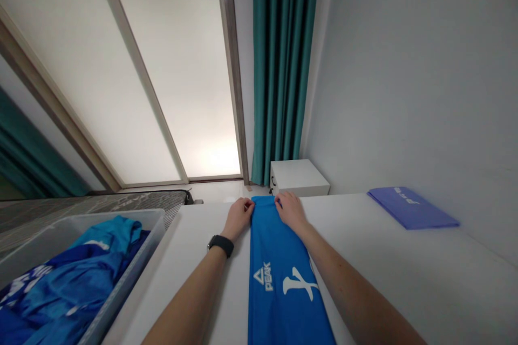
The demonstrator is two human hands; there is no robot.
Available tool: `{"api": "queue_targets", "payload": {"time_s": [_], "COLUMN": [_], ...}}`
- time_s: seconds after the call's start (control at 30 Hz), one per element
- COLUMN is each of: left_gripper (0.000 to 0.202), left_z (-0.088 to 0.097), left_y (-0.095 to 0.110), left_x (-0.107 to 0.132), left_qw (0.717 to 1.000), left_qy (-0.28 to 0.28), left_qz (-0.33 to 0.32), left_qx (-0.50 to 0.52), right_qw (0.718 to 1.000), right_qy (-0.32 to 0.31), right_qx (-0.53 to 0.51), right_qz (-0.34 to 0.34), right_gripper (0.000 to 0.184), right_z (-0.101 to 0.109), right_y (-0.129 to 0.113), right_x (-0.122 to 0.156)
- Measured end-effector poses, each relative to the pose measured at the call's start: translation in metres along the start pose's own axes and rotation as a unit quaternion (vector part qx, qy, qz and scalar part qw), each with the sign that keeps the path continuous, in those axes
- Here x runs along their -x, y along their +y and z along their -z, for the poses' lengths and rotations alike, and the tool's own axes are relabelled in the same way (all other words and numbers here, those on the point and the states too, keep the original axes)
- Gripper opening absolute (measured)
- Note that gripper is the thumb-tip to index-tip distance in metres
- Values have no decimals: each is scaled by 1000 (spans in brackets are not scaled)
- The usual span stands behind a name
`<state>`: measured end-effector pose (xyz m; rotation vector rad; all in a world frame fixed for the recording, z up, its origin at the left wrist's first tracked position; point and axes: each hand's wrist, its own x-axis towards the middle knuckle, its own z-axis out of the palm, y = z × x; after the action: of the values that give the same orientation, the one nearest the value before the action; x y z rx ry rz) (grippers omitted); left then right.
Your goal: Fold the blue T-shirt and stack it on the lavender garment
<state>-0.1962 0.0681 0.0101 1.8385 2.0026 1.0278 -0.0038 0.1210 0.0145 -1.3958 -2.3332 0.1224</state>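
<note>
A blue sports shirt (pixel 279 259), folded into a long strip, lies on the white table (pixel 348 275). White "PEAK" lettering and part of a large white character show on it. At its far left corner, my left hand (pixel 239 214) pinches the edge between thumb and fingers; a black watch (pixel 220 245) is on that wrist. My right hand (pixel 290 209) is closed on the far right corner, its fingers bent over the fabric. The shirt's near end runs out of the bottom of the view.
To the left stands a translucent plastic bin (pixel 156 232) holding a heap of blue clothes (pixel 81 269). A folded purple garment (pixel 413 207) lies at the table's right, near the wall. Beyond the far edge are a white cabinet (pixel 299 173) and a green curtain (pixel 283 64).
</note>
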Motion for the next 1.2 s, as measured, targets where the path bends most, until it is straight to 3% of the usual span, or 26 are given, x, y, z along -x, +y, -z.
{"api": "queue_targets", "payload": {"time_s": [0.17, 0.4, 0.73, 1.03, 1.2], "left_gripper": [14, 15, 26, 24, 24], "left_z": [-1, 0, 10, 10, 12], "left_y": [0, -3, -9, 1, -3], "left_x": [0, -1, 2, 13, 14], "left_qw": [1000, 1000, 995, 996, 997], "left_qy": [5, 6, 57, -32, -45], "left_qz": [2, 2, 34, -22, -36], "left_qx": [-4, 15, 79, 75, 45], "right_qw": [999, 995, 994, 994, 995], "right_qy": [23, -8, -35, -34, -37], "right_qx": [4, -2, 10, 15, 18], "right_qz": [32, 99, 102, 105, 95], "right_gripper": [20, 30, 34, 32, 33], "right_z": [6, 7, 10, 9, 12], "right_y": [-9, -20, -21, -21, -23], "right_x": [4, 13, 17, 17, 19]}}
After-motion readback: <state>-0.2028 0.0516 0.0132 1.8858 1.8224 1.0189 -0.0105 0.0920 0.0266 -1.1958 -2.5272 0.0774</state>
